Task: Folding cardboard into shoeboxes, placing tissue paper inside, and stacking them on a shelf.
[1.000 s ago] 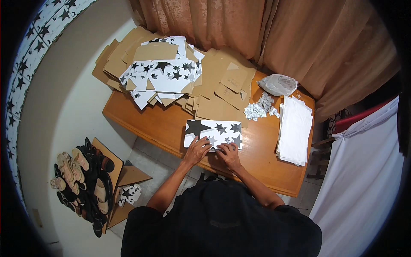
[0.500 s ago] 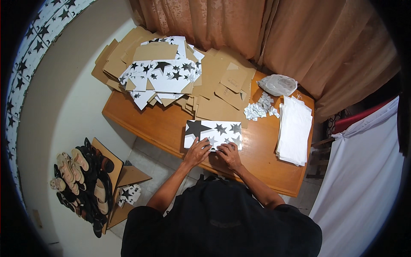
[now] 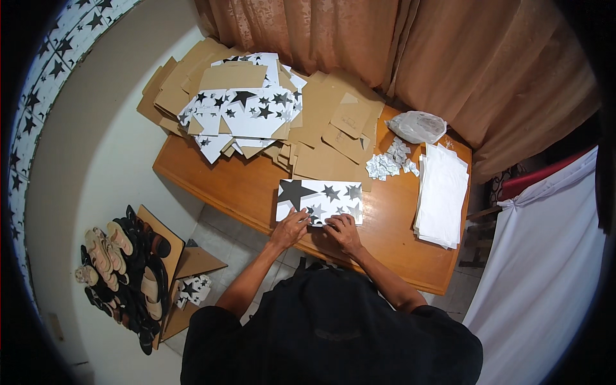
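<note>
A closed, flat white box (image 3: 330, 192) with black and grey stars lies near the table's front edge. My left hand (image 3: 290, 229) is at the near left part of the box, its fingers bent over the edge of the lid. Close beside it, my right hand (image 3: 345, 233) grips the same near edge, right of the middle. Both hands hide parts of the box's front side. Behind the box lie flat brown cardboard sheets (image 3: 323, 162).
A heap of folded star-patterned cardboard (image 3: 256, 122) covers the back left of the wooden table (image 3: 212, 183). Small white packets (image 3: 384, 167), a clear plastic bag (image 3: 417, 127) and stacked white paper (image 3: 441, 196) lie on the right. Shoes (image 3: 122, 269) stand at the lower left.
My left hand has shifted slightly left and down along the box's near edge, uncovering a bit more of the lid. The right hand and the box stay nearly in place.
</note>
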A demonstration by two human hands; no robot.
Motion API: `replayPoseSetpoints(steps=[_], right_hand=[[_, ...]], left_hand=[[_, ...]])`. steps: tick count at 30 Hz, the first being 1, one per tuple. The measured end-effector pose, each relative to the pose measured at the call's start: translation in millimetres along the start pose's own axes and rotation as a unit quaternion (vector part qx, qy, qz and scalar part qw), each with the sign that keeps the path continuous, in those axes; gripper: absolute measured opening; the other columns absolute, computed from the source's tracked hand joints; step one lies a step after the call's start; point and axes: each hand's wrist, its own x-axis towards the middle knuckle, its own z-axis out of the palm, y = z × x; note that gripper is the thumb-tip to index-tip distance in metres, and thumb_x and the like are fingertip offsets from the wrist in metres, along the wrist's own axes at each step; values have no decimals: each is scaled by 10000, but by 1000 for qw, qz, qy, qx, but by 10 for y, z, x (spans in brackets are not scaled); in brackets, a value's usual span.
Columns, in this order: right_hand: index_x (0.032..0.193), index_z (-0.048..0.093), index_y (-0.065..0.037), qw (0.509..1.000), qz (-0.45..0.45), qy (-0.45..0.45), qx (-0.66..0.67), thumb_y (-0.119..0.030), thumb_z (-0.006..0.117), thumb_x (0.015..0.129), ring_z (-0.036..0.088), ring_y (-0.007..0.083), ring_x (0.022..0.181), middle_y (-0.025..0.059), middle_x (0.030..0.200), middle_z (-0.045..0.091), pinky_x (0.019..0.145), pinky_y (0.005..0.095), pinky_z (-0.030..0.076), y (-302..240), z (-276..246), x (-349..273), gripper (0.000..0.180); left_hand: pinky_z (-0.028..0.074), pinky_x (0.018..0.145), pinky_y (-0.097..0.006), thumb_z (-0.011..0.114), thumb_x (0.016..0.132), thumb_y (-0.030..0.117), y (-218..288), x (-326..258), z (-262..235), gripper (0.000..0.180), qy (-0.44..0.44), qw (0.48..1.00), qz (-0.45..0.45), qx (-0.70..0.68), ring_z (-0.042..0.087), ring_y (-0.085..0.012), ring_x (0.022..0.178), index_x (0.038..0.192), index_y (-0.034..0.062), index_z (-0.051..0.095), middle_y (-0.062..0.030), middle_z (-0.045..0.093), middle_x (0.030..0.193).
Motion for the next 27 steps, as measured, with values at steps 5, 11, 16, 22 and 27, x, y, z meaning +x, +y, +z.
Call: replayPoseSetpoints(steps=[5,11,16,22,27], right_hand=[[1102,694,-112,1000,-1,-4,7,-149,722,813,581,256,1170,49,1194,641,1017,491,420,21,13,-35,292],[1098,693,-108,1000,-14,3,9,-146,729,803,589,248,1145,45,1145,654,1004,482,427,-35,-5,-39,300],[1088,693,-108,1000,-14,11,1,-145,736,799,592,244,1137,39,1139,655,998,475,430,3,5,-9,294],[1114,687,-108,1000,-6,-1,10,-155,735,808,591,242,1113,40,1147,649,981,468,430,-1,-4,60,314],[1166,677,-110,1000,-19,-13,-15,-158,735,806,588,250,1081,37,1159,641,975,468,423,2,3,76,368]], left_hand=[[424,1139,-498,732,839,19,-55,11,-45,313,-6,998,34,-51,578,-303,1289,1149,55,713,-132,654,1252],[396,1147,-520,749,837,79,-2,-106,69,331,-16,999,25,18,524,-279,1341,1164,63,696,-125,623,1301],[360,1150,-531,780,836,180,156,46,-50,340,-5,1000,6,13,536,-258,1320,1155,94,698,-88,637,1274],[327,1143,-538,795,830,234,151,117,100,314,26,1000,-3,9,555,-221,1295,1107,110,714,-47,661,1229],[333,1143,-534,804,829,198,131,135,121,298,28,1000,-13,0,568,-243,1288,1093,88,719,-68,677,1222]])
